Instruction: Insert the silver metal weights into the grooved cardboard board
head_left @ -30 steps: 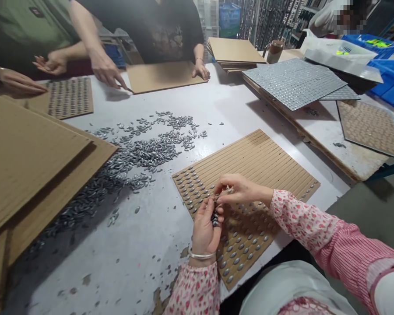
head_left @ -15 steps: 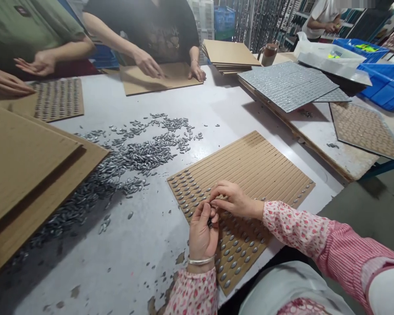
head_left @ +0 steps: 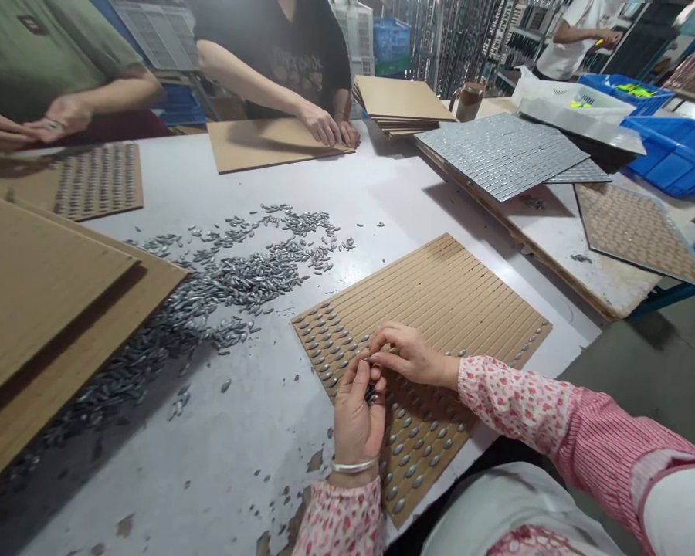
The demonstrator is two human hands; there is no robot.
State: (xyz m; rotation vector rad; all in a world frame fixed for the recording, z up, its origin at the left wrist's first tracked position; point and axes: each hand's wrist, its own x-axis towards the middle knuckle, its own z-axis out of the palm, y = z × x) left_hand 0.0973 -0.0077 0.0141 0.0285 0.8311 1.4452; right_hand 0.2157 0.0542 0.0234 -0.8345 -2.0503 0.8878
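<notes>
My left hand (head_left: 359, 413), with a bangle at the wrist, is curled closed around several small grey oval metal pieces (head_left: 371, 394) that look like fishing sinkers. Its thumb and fingertips meet the fingers of my right hand (head_left: 408, 354), which are pinched together; whatever is between them is too small to make out. Both hands are over a grooved cardboard sheet (head_left: 440, 282). Rows of the same grey pieces (head_left: 405, 459) sit along its left and near parts, with a short line of them at the right edge. The hands hide some of the rows.
A pile of loose grey pieces (head_left: 232, 282) spreads over the white table (head_left: 208, 463). Stacked cardboard sheets (head_left: 46, 286) jut in from the left. Across the table, two people handle cardboard sheets (head_left: 266, 147). Grey ribbed panels (head_left: 503, 150) and blue bins (head_left: 672, 150) stand at right.
My hands stay pinched together over almost the same spot. Across the table, one person's hand has moved right along a sheet, and the other person's hands have come together.
</notes>
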